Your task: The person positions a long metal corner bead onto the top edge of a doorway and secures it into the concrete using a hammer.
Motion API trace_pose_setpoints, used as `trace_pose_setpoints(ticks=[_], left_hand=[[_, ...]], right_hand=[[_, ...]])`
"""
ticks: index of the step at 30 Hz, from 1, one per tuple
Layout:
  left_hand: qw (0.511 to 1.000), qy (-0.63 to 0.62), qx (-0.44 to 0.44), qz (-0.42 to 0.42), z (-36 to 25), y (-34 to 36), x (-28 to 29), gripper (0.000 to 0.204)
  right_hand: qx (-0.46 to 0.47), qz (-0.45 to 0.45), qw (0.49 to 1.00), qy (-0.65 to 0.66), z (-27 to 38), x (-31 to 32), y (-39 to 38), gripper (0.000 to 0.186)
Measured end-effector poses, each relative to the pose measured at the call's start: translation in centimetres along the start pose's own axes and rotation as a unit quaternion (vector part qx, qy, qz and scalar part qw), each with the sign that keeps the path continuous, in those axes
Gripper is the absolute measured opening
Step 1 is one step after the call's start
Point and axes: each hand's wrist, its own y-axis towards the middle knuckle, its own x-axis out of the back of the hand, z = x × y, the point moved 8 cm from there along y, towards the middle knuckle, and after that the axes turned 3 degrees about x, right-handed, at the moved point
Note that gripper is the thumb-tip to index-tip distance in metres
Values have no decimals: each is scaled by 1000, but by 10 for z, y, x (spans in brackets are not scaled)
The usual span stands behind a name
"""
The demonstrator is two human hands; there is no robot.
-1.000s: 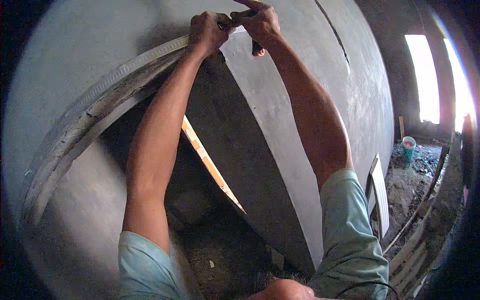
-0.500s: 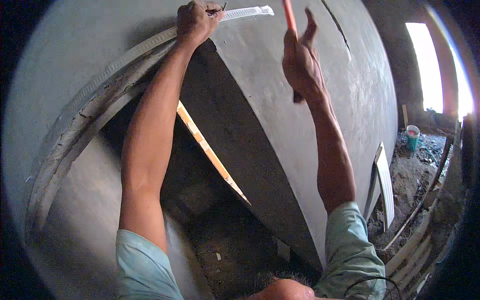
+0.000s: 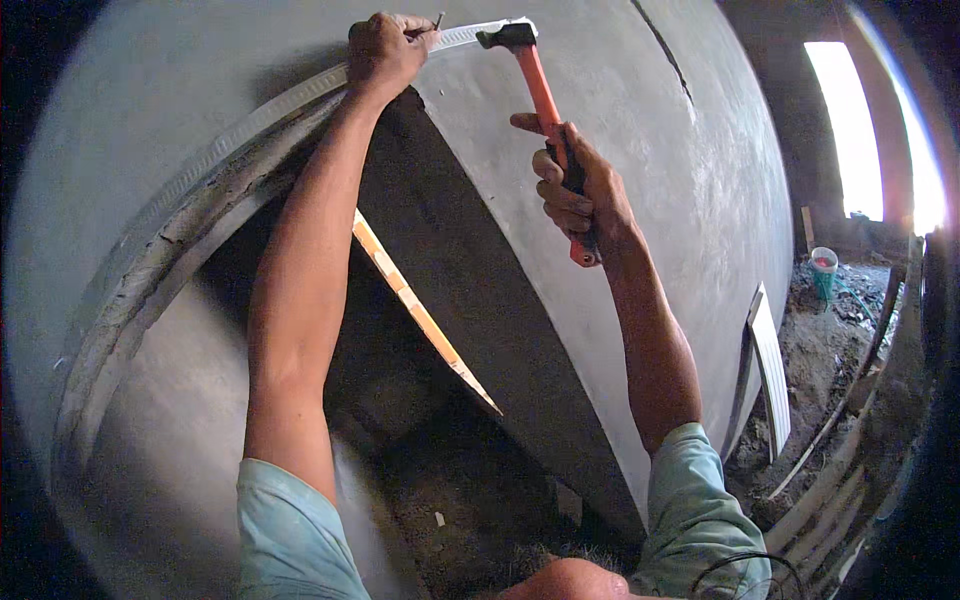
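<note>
High on the grey plastered wall (image 3: 640,200), my left hand (image 3: 385,55) pinches a nail (image 3: 439,19) against a white slotted trim strip (image 3: 460,36). The strip follows the upper edge of the dark opening (image 3: 440,220) and runs down to the left behind my hand. My right hand (image 3: 585,185) is wrapped round the black and orange handle of a hammer (image 3: 541,90). Its dark head is level with the strip's right end, a short way right of the nail and apart from it.
A bright orange-and-white sliver (image 3: 410,300) shows inside the opening. At the right, a white panel (image 3: 768,370) leans on the wall. Beyond it a green and white bucket (image 3: 824,272) stands on rubble near a bright window (image 3: 848,130).
My right hand has turned and swung the hammer down and left, bringing its head into view close to the strip. My left hand stays nearly in place with the nail.
</note>
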Motion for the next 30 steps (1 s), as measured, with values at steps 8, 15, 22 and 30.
trace_pose_setpoints(ticks=[8, 15, 22, 30], left_hand=[[1000, 16, 19, 14, 4, -2, 0, 27], [999, -10, -7, -36, -1, -2, 3, 20], [1000, 26, 2, 7, 4, -1, -3, 25], [999, -34, 16, -9, 27, -2, -5, 24]], right_hand=[[6, -145, 955, -260, 17, 3, -2, 47], [193, -234, 886, -351, 34, -2, -8, 37], [124, -149, 815, -546, 21, -22, 18, 28], [197, -150, 838, -487, 19, -36, 35, 26]])
